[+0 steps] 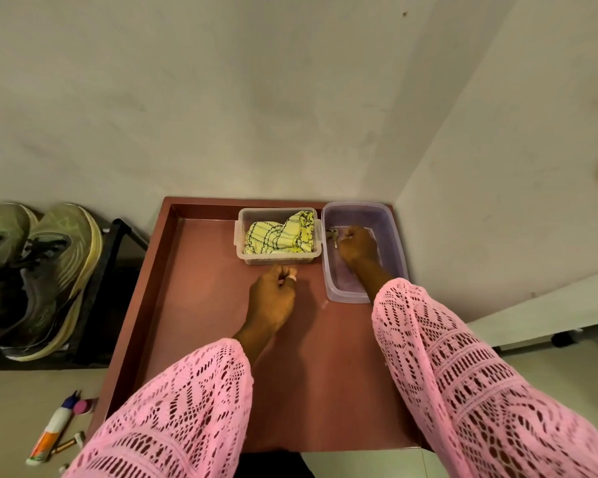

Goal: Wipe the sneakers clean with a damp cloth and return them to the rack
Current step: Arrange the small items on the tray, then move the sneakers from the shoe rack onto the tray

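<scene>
The right hand [357, 248] grips a small cloth [332, 236] in the purple tub [396, 236]; soft, dripping, best bunched. The left hand [273, 298] curls empty.

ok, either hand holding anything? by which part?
Right hand in the purple tub grips something small and grey; part unclear. Left hand curled; cannot tell.

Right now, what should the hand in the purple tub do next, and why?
Probably lift the cloth out and squeeze it. The right hand sits curled in the purple tub, seemingly around a bit of cloth, and the sneakers are on the rack, unwiped.
</scene>
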